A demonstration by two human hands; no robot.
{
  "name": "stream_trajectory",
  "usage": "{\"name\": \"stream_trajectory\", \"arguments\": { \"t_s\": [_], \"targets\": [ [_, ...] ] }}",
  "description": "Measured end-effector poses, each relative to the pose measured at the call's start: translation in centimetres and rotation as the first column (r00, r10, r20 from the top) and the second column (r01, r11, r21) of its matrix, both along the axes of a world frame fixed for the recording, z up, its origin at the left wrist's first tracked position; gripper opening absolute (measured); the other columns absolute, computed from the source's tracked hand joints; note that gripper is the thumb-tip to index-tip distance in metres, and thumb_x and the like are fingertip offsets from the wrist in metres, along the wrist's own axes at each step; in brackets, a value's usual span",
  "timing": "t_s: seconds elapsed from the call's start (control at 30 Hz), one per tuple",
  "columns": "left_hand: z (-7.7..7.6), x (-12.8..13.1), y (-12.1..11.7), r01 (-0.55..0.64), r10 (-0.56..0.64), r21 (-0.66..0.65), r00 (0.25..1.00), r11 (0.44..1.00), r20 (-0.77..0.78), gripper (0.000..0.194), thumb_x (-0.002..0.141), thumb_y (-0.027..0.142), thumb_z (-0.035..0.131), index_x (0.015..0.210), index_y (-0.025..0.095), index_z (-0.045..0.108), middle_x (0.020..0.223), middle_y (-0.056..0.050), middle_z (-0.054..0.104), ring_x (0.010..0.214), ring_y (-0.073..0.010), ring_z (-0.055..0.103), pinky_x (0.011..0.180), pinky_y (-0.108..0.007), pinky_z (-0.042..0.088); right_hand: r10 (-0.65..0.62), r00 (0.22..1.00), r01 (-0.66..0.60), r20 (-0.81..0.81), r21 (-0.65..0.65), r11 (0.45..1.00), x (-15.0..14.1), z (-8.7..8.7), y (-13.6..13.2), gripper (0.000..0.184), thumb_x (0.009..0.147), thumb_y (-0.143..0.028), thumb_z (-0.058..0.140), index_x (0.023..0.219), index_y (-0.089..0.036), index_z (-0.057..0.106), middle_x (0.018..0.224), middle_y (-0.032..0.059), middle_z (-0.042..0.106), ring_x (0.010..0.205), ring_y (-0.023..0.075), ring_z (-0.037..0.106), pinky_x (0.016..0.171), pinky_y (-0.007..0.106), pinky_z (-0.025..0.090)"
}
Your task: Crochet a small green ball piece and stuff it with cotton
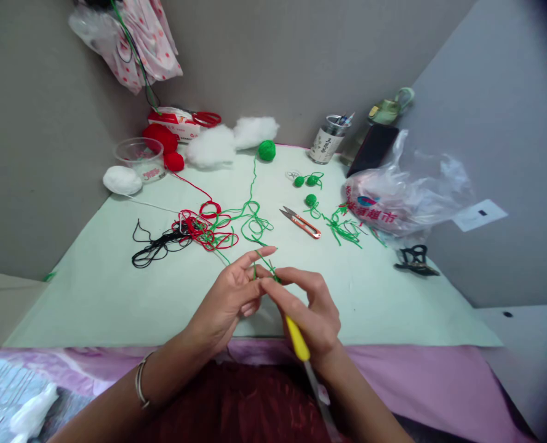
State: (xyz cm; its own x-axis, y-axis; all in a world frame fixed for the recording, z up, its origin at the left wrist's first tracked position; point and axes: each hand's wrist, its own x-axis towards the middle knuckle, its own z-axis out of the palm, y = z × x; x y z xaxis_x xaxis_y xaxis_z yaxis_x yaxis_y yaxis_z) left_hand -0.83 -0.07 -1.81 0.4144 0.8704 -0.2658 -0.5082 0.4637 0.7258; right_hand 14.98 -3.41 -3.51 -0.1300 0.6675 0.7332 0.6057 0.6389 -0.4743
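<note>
Green yarn [274, 271] pinched between the fingers of both hands, above the bench's [375, 301] near side.
The left hand [231, 295] has its forefinger extended; the right hand [314, 303] also grips a yellow handle [298, 338]. Beyond lie a red-and-green tangle [203, 231], black yarn [155, 249], orange snips [303, 223] and green offcuts [344, 231]; farther out, a pen cup [326, 143] and plastic bag [402, 191], the cup's label and the bag's red characters too unclear to read.

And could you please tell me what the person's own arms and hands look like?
The left hand and right hand are ungloved, and no sleeves show on the forearms. A slim, pale, metallic-looking bangle circles the left one; none shows on the right.
</note>
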Motion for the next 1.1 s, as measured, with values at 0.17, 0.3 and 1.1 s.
{"name": "stream_trajectory", "arguments": {
  "t_s": [0.17,0.3,1.1],
  "targets": [
    [0.6,-0.2,0.3,0.007,-0.007,-0.032,1.0,0.999,0.007,0.056,0.078,0.021,0.091,0.128,0.015,0.069,0.072,0.008,0.056,0.046,0.0001,0.025,0.044,-0.017,0.021,0.024,0.789,-0.193,-0.613,-0.21,0.959,0.1,0.7,0.6,0.021,0.106,-0.02,0.056,0.103,-0.026,0.077,0.089,0.0031,0.073,0.073,0.0161,0.068,0.068,0.033,0.058],
    [0.6,0.1,0.1,-0.018,0.019,0.011,0.999,1.0,-0.046,0.056,0.076,0.024,0.093,0.126,0.016,0.07,0.078,0.004,0.063,0.048,-0.0014,0.031,0.042,-0.018,0.021,0.047,0.698,-0.365,-0.714,-0.299,0.882,0.1,0.8,1.2,0.016,0.104,-0.025,0.063,0.097,-0.024,0.078,0.091,0.0023,0.074,0.071,0.0138,0.067,0.067,0.029,0.057],
    [0.7,-0.2,0.2,0.037,-0.034,-0.054,0.998,0.998,0.055,0.046,0.081,0.023,0.09,0.123,0.014,0.073,0.061,0.011,0.045,0.046,-0.001,0.02,0.044,-0.016,0.021,0.016,0.835,-0.158,-0.549,-0.212,0.965,-0.2,0.7,0.9,0.023,0.106,-0.021,0.056,0.107,-0.029,0.077,0.092,0.0022,0.073,0.076,0.0162,0.07,0.07,0.032,0.06]
  ]
}}
